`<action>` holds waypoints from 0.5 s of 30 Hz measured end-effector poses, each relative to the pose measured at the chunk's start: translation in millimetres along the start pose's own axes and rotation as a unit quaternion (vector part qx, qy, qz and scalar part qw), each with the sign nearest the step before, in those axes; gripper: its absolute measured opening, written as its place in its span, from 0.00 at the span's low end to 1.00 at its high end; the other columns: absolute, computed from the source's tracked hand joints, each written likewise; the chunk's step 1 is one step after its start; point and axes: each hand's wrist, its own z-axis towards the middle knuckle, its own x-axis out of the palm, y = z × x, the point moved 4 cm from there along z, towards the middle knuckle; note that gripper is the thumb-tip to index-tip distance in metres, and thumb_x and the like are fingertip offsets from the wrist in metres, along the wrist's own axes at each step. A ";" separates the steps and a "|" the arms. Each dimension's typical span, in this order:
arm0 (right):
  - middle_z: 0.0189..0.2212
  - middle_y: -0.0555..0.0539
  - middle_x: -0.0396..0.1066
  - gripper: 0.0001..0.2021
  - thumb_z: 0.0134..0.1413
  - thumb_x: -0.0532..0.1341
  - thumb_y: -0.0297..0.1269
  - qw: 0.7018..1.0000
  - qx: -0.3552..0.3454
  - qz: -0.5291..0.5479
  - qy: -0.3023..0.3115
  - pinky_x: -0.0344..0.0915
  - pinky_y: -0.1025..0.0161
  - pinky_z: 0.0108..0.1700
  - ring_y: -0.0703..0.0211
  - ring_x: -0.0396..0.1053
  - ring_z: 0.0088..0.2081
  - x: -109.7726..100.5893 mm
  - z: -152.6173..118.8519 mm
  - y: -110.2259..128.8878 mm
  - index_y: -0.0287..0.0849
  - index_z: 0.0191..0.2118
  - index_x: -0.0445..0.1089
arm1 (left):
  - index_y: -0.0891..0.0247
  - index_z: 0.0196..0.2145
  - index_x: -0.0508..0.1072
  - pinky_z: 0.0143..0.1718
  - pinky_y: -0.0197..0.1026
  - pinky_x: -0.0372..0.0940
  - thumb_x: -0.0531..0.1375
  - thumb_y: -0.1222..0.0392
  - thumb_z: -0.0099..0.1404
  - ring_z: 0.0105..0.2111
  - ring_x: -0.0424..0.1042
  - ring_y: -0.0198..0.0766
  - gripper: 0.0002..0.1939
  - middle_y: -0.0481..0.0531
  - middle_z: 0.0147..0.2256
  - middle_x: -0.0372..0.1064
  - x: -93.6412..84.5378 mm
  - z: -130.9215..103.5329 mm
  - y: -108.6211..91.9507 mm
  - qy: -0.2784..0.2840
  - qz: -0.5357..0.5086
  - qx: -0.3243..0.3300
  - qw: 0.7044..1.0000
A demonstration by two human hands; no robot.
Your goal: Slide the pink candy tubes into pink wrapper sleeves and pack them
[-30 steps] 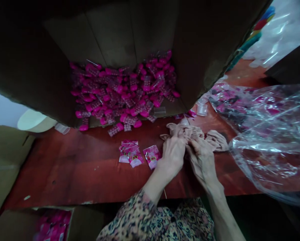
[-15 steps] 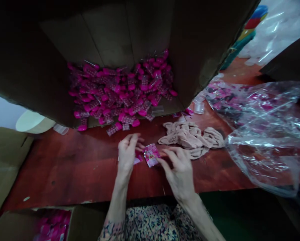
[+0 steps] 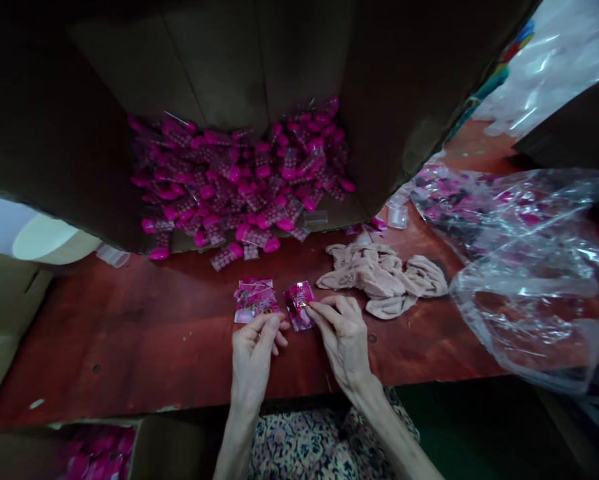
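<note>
Two small groups of glossy pink sachets lie side by side on the red tabletop. My left hand (image 3: 256,343) is just below the left sachets (image 3: 252,299), its fingertips curled together near their lower right edge. Whether anything is pinched there is hidden. My right hand (image 3: 343,333) has its thumb and fingertips closed on the right edge of the other pink sachet (image 3: 298,305), which lies on the table. A crumpled beige cloth (image 3: 379,277) rests just beyond my right hand.
A large cardboard box (image 3: 399,113) on its side holds many pink-capped clear tubes (image 3: 249,193). Clear plastic bags (image 3: 534,287) with pink pieces lie at right. At lower left, a carton contains pink packets (image 3: 102,453). A pale round container (image 3: 54,240) stands at left.
My left hand has drawn back toward me, uncovering the left sachets. My right hand has shifted slightly left, its fingertips now on the right sachet. The view has shifted slightly.
</note>
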 end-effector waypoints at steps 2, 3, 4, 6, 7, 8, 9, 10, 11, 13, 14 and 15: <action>0.30 0.44 0.68 0.09 0.57 0.56 0.31 1.000 -0.011 0.013 -0.015 0.62 0.59 0.34 0.54 0.61 0.34 -4.6 -0.1 6.1 0.43 0.36 0.76 | 0.67 0.29 0.77 0.21 0.33 0.60 0.63 0.53 0.52 0.19 0.65 0.31 0.13 0.52 0.22 0.73 7.8 2.1 -2.7 0.002 -0.003 -0.002 1.000; 0.30 0.44 0.68 0.09 0.57 0.57 0.30 0.999 -0.021 0.024 -0.018 0.63 0.59 0.35 0.54 0.61 0.34 -6.5 -0.4 10.0 0.43 0.36 0.76 | 0.66 0.29 0.77 0.23 0.34 0.61 0.65 0.54 0.51 0.20 0.66 0.32 0.12 0.51 0.22 0.73 11.5 3.4 -4.1 0.004 -0.003 0.000 1.000; 0.31 0.44 0.68 0.09 0.56 0.57 0.29 0.998 -0.033 0.039 -0.019 0.64 0.60 0.35 0.54 0.62 0.35 -8.3 -0.9 14.0 0.44 0.35 0.76 | 0.66 0.28 0.77 0.25 0.34 0.62 0.65 0.55 0.50 0.21 0.67 0.32 0.11 0.50 0.22 0.73 14.8 4.9 -5.4 0.002 -0.004 0.005 1.000; 0.33 0.44 0.69 0.09 0.55 0.58 0.29 0.995 -0.039 0.084 -0.022 0.65 0.59 0.37 0.55 0.63 0.36 -10.9 -2.2 19.7 0.45 0.36 0.76 | 0.65 0.26 0.77 0.28 0.34 0.63 0.66 0.57 0.50 0.23 0.67 0.32 0.08 0.48 0.23 0.73 19.3 7.7 -6.3 -0.010 -0.022 0.012 1.000; 0.34 0.44 0.70 0.09 0.54 0.59 0.29 0.993 -0.023 0.112 -0.024 0.65 0.59 0.38 0.54 0.65 0.38 -11.6 -2.7 20.3 0.45 0.38 0.75 | 0.65 0.26 0.77 0.29 0.34 0.63 0.65 0.58 0.50 0.24 0.67 0.32 0.07 0.48 0.23 0.73 20.7 9.0 -5.5 -0.019 -0.043 0.010 0.999; 0.37 0.44 0.70 0.10 0.53 0.60 0.29 0.989 0.008 0.143 -0.026 0.65 0.58 0.41 0.54 0.66 0.39 -11.8 -3.1 19.1 0.45 0.41 0.74 | 0.65 0.26 0.77 0.29 0.35 0.63 0.65 0.59 0.50 0.24 0.68 0.32 0.06 0.48 0.24 0.74 21.6 10.0 -4.0 -0.028 -0.069 0.004 0.997; 0.39 0.44 0.70 0.12 0.51 0.61 0.29 0.983 0.055 0.176 -0.022 0.65 0.58 0.43 0.54 0.67 0.41 -11.0 -3.5 16.2 0.45 0.43 0.72 | 0.65 0.26 0.77 0.29 0.35 0.63 0.66 0.60 0.49 0.23 0.68 0.32 0.06 0.48 0.23 0.74 22.4 10.8 -2.2 -0.035 -0.096 -0.006 0.995; 0.39 0.44 0.71 0.13 0.50 0.62 0.30 0.971 0.105 0.212 -0.010 0.65 0.58 0.44 0.54 0.68 0.41 -9.2 -4.0 12.9 0.44 0.44 0.72 | 0.65 0.25 0.77 0.28 0.35 0.63 0.66 0.61 0.48 0.22 0.67 0.32 0.06 0.47 0.22 0.73 23.4 11.3 -0.5 -0.038 -0.119 -0.016 0.992; 0.38 0.45 0.72 0.12 0.48 0.63 0.32 0.958 0.151 0.245 0.007 0.66 0.59 0.43 0.54 0.69 0.40 -6.9 -4.5 10.0 0.43 0.42 0.72 | 0.65 0.24 0.77 0.27 0.35 0.63 0.67 0.61 0.47 0.21 0.67 0.31 0.06 0.47 0.21 0.73 24.4 11.6 0.9 -0.038 -0.133 -0.025 0.990; 0.30 0.47 0.74 0.06 0.47 0.64 0.35 0.933 0.208 0.292 0.044 0.68 0.61 0.37 0.56 0.71 0.33 -3.3 -4.8 6.8 0.42 0.33 0.74 | 0.65 0.22 0.76 0.25 0.34 0.62 0.67 0.62 0.45 0.19 0.66 0.30 0.05 0.46 0.19 0.72 26.3 12.0 2.2 -0.039 -0.142 -0.035 0.989; 0.26 0.49 0.74 0.05 0.47 0.64 0.37 0.926 0.220 0.302 0.057 0.68 0.62 0.34 0.57 0.70 0.29 -2.5 -4.5 6.0 0.41 0.29 0.73 | 0.65 0.22 0.76 0.25 0.34 0.62 0.68 0.62 0.45 0.19 0.65 0.30 0.05 0.45 0.19 0.71 27.1 12.2 2.3 -0.038 -0.140 -0.034 0.989; 0.23 0.49 0.74 0.06 0.48 0.63 0.37 0.923 0.225 0.306 0.063 0.67 0.63 0.31 0.58 0.70 0.27 -2.4 -4.0 5.0 0.41 0.26 0.73 | 0.64 0.22 0.76 0.26 0.34 0.62 0.68 0.62 0.45 0.20 0.66 0.30 0.05 0.45 0.20 0.72 27.7 12.6 2.2 -0.038 -0.136 -0.032 0.989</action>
